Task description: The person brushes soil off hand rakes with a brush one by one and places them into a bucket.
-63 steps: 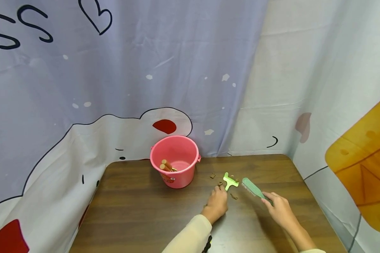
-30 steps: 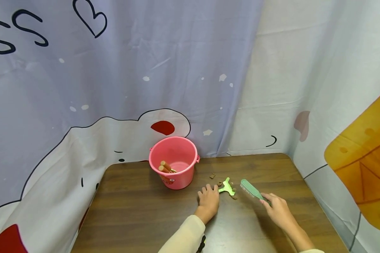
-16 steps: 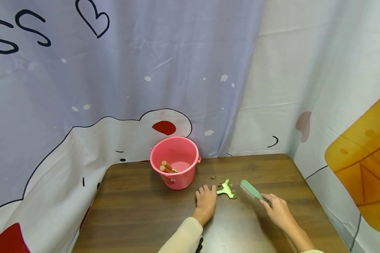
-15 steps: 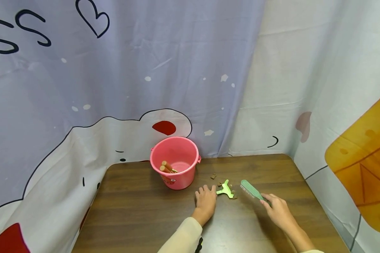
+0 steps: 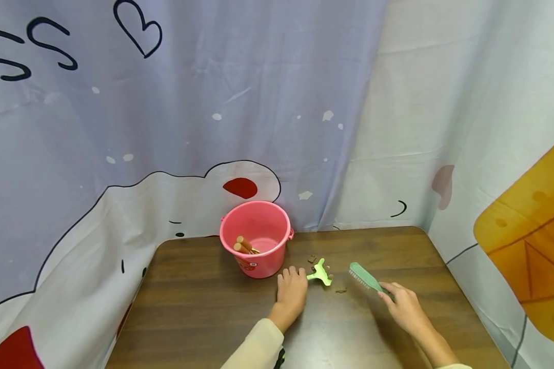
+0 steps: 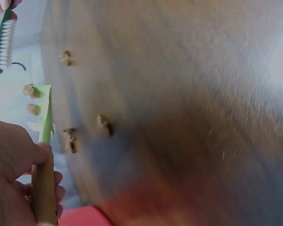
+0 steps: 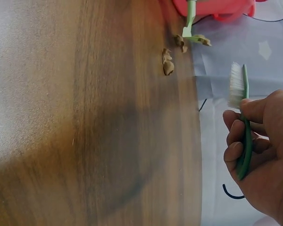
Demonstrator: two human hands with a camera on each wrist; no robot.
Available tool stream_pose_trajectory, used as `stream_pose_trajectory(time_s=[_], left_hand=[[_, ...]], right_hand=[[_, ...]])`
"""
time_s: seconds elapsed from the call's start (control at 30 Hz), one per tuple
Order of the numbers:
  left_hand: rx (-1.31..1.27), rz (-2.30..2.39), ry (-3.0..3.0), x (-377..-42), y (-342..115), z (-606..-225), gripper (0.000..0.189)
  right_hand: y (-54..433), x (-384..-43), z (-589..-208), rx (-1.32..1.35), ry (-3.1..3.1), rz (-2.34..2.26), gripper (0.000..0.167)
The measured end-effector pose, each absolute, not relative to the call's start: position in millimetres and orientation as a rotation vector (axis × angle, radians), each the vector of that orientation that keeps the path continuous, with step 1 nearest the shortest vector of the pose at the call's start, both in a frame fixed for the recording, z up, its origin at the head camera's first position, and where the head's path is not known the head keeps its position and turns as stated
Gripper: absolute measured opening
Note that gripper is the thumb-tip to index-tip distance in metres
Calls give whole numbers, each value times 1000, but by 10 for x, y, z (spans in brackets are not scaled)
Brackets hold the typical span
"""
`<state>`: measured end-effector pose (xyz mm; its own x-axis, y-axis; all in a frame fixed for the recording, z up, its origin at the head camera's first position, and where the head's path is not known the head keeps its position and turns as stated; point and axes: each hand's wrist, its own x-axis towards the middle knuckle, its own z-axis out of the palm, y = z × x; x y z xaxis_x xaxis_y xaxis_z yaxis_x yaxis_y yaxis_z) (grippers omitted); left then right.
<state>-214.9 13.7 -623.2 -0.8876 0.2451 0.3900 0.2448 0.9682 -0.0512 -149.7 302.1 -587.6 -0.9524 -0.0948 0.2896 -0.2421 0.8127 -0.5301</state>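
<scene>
My left hand (image 5: 292,292) grips the wooden handle (image 6: 43,188) of a small lime-green hand rake (image 5: 320,273). In the left wrist view, two brown lumpy pieces (image 6: 32,91) ride on the rake's head. Over the table's right half, my right hand (image 5: 403,307) holds a green brush (image 5: 367,277) by its handle, fingers curled round it. Its white bristles (image 7: 235,85) point left toward the rake, with a gap between the two tools. More brown pieces (image 5: 340,291) lie loose on the table near the rake.
A pink bucket (image 5: 277,251) stands at the table's back edge, left of the rake, with wooden-handled tools (image 5: 242,245) leaning inside. The brown wooden table (image 5: 203,318) reaches back to a printed curtain (image 5: 277,102).
My left hand has moved left toward the bucket, and the rake has turned and shifted left with it. One brown piece stays behind on the table. My right hand and the brush barely move.
</scene>
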Motion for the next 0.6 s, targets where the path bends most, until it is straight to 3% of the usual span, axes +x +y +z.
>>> stream_pose_trajectory(time_s=[0.23,0.6], left_hand=[[-374,68,-2586,-2147,28,-6083,6],[-422,107,-2539,-2134,-106,-5782,13]], right_hand=[[2983,-1546,-5845,266,-2765,847,31],[2857,-1619,-5744,302,-2730,774,30]])
